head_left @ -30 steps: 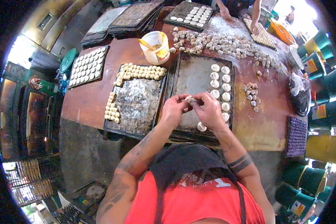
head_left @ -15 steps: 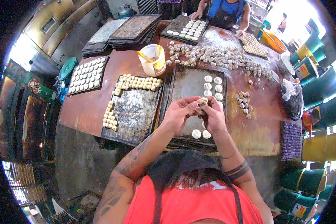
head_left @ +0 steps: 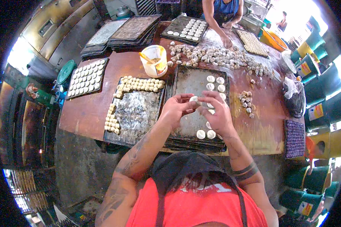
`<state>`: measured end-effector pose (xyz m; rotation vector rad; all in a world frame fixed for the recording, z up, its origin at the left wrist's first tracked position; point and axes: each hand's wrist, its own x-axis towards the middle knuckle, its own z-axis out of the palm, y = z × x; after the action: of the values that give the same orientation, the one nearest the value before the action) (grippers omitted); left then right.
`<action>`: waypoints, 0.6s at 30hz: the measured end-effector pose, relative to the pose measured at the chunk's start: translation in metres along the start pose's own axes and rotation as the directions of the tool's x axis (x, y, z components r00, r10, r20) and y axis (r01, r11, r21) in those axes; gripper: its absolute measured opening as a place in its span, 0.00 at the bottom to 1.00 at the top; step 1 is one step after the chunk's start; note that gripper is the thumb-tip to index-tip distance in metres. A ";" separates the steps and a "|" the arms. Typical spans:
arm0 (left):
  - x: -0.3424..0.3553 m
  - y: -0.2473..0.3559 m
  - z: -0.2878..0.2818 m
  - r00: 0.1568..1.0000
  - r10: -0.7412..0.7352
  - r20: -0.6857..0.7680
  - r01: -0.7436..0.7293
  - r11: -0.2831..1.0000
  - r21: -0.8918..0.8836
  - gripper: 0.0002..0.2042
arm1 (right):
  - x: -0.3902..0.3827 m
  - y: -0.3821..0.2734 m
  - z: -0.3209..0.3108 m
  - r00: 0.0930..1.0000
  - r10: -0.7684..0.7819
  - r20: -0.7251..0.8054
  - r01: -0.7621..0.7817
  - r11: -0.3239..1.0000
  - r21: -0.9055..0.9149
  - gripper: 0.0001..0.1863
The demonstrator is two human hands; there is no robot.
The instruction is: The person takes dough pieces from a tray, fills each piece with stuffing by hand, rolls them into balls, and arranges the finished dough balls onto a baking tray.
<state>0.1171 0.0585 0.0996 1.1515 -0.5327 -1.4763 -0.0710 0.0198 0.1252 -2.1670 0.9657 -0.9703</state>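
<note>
- Left hand (head_left: 173, 111): thumb and fingers curled, almost closed, fingertips on 1 pale dough piece (head_left: 193, 98).
- Right hand (head_left: 219, 115): fingers partly bent and somewhat blurred, tips at the right side of the same piece; cannot tell whether they grip it or only touch it.
- Dough piece: raised in front of the chest, between the 2 hands, seen over the dark tray (head_left: 185, 81).
- Dark tray: round white dough discs (head_left: 201, 134) along its right side, some hidden by the right hand.
- Left of it: floured tray (head_left: 134, 113) with small dough balls (head_left: 141, 83) along its far and left edges.
- White tub (head_left: 149, 69), beyond the trays: yellow-handled tool (head_left: 146, 57) leaning inside.
- Brown, floury lumps (head_left: 216, 56): wide heap beyond the dark tray; smaller cluster (head_left: 246, 101) to its right on the reddish table (head_left: 263, 132).
- Far side: co-worker in blue top (head_left: 228, 7), 1 hand at the heap.
</note>
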 end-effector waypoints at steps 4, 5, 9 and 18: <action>-0.011 -0.010 0.020 0.946 -0.004 0.323 0.070 0.979 -0.193 0.15 | 0.017 0.006 0.003 0.961 -0.222 0.162 0.195 0.966 0.167 0.19; -0.008 -0.016 0.021 0.943 -0.013 0.332 0.081 0.978 -0.192 0.15 | 0.017 0.012 0.001 0.965 -0.211 0.159 0.185 0.970 0.160 0.19; 0.004 -0.047 0.018 0.918 -0.137 0.373 0.289 0.875 -0.388 0.12 | 0.009 0.025 0.012 0.963 -0.222 0.154 0.219 0.975 0.039 0.16; 0.012 -0.070 0.006 0.993 0.115 -0.003 -0.109 0.947 0.302 0.17 | -0.041 0.068 0.040 0.813 0.574 0.094 -0.546 0.696 0.466 0.20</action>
<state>0.0796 0.0647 0.0393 1.3479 -0.8182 -1.3125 -0.0842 0.0218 0.0372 -1.3104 1.1762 -0.8464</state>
